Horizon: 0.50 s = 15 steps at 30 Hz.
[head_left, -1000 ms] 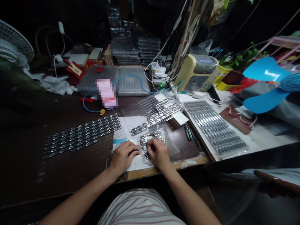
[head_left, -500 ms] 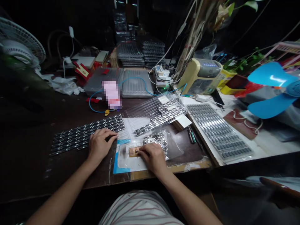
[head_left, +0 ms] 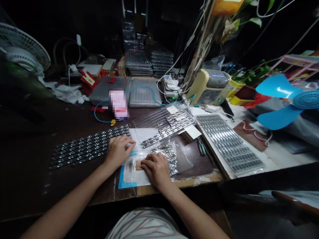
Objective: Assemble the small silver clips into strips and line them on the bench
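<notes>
Two loosely curled hands, left hand [head_left: 118, 151] by blue tape [head_left: 133, 153], right hand [head_left: 156, 169] pressed on a tan board [head_left: 138, 165]

Metal strips [head_left: 89, 147] left of sheet [head_left: 132, 179], parts bag [head_left: 171, 162] right.

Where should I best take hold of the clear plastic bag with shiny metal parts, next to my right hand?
Take the clear plastic bag by its flat, bare flap on the right, coming from that side with the fingers: the shiny metal parts bunch at left beside the right hand, so the flap looks easiest.
</notes>
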### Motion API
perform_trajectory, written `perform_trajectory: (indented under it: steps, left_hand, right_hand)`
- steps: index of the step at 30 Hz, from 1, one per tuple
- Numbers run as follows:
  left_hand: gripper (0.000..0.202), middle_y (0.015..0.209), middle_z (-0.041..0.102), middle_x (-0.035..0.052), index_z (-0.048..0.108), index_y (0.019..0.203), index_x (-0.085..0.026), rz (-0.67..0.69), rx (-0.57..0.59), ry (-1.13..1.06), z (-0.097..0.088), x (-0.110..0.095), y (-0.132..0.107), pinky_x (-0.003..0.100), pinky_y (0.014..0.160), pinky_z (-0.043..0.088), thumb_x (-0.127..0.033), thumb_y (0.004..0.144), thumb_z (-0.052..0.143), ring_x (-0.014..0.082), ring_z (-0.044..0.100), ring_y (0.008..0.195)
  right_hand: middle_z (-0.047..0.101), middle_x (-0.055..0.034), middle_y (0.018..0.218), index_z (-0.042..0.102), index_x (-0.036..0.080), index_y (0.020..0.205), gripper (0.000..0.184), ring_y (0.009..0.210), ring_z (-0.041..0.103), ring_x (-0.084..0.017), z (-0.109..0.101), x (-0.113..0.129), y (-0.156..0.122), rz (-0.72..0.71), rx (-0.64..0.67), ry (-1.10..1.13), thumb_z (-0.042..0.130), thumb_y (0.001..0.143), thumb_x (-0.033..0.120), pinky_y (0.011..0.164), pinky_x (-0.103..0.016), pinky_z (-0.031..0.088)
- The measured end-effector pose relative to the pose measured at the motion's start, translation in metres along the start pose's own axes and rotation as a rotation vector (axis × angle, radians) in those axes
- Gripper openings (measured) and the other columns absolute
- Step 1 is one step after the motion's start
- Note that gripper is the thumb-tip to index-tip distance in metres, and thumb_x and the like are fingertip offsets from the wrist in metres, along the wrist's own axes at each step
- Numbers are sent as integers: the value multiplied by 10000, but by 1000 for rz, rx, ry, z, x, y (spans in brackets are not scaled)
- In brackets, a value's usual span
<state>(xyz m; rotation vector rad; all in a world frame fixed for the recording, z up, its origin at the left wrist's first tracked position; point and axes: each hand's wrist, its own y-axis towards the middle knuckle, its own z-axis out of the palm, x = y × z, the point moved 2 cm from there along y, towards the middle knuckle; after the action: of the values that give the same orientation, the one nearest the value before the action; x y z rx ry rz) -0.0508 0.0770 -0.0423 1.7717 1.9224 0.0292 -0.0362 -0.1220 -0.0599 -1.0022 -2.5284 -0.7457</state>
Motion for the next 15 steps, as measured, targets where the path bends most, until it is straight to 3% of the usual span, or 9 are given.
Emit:
perform_trajectory:
  steps: [4,9,12,15]
  left_hand:
    - [127,844,720,49,689,779,-228,56,65,-17,26,-29,32,394,819,369,-312,810,601,241,612,831]
    - [141,747,705,41,656,751,-220,-1,59,-104,28,-21,30,356,758,430,-305,817,565,216,631,729]
    - [202,815,703,40,643,881,-206,-126,85,-355,17,-8,15,301,678,479,-362,838,523,191,652,734]
    - [340,790,684,40,610,1063,-178,-270,209,-642,8,-3,-6,250,536,488,-413,866,463,162,652,635]
  right_hand:
    - [637,-54,1119,610,268,1161,311,973,527,-239,-21,-18,-6,41,7,-133,636,852,247,794,-384,383]
    - [618,-95,1157,587,236,1179,464,966,536,-281,-36,-42,-23,64,93,-274,748,749,307,752,-394,418]
    - [648,-74,1001,620,229,1092,338,896,553,-251,-30,-43,-26,98,89,-236,727,772,249,724,-360,422]
    - [642,-47,878,647,234,952,124,828,554,-217,-21,-39,-22,116,29,-189,655,832,205,708,-330,407]
